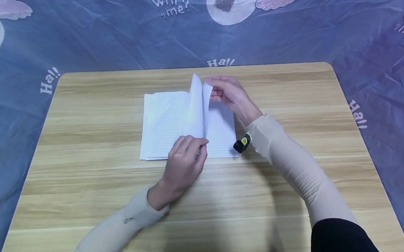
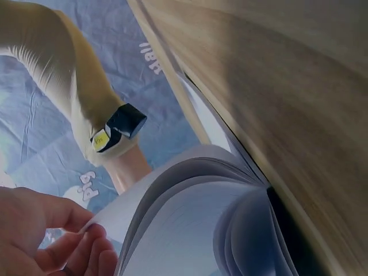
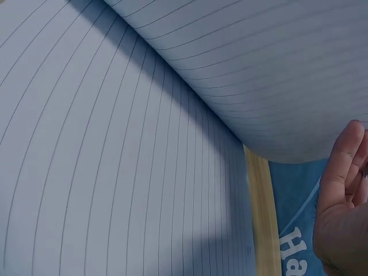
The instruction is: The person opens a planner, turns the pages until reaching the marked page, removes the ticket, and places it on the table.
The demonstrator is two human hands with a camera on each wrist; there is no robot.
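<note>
A notebook of lined white paper lies open on the table, with some of its pages standing up and curving at the middle. My left hand is at the near edge, and in the left wrist view its thumb and fingers pinch the corner of a page. At the far edge my right hand holds the top of a raised page between thumb and fingers. In the right wrist view that hand shows beside the curved lined page, its fingertips right at the edge.
The notebook rests on a light wooden table with rounded corners. A blue printed cloth hangs behind and beside it. A black strap with a yellow mark is at the right wrist.
</note>
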